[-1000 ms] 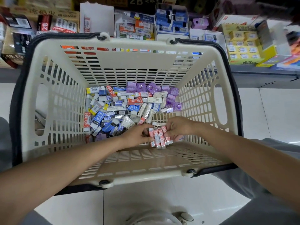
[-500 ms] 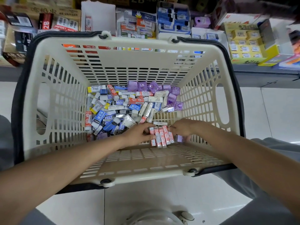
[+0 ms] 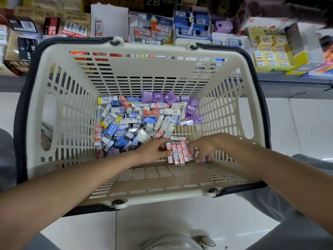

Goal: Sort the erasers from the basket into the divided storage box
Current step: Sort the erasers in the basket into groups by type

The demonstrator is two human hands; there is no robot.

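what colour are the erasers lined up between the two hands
Red and white, the row of erasers in the head view.

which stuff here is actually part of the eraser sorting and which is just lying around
In the job: basket; loose erasers; red eraser row pressed together between left hand and right hand.

Lying about: shelf boxes; yellow box; white thing on the floor.

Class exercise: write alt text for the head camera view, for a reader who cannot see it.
Two bare hands, left hand and right hand, press a row of red-and-white sleeved erasers together between them at the near end of a cream slotted plastic basket. Behind lies a loose heap of blue, white and purple erasers.
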